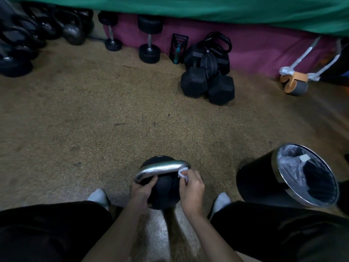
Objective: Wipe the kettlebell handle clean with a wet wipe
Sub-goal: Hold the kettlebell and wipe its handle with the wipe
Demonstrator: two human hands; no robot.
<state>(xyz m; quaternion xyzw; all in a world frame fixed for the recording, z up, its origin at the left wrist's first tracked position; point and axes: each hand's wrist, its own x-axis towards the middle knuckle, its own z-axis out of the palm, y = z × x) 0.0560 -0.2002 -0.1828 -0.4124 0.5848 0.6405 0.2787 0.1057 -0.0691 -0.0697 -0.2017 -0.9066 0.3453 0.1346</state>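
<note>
Low centre of the frame: kettlebell [164, 193] upright on the floor [94, 120], handle [162, 168] on top. Looks heavy and rigid, unlikely to shift under rubbing; bare metal grip probably slick once wet. Left hand [142, 190] wrapped round the handle's left end, fingers [152, 181] curled under, steadying. Right hand [191, 188] pinching a small crumpled wet wipe [182, 173], soft and limp, against the right bend. Bin [264, 184] close at lower right; open floor ahead and left; dumbbells [207, 84] well apart, upper centre.
</note>
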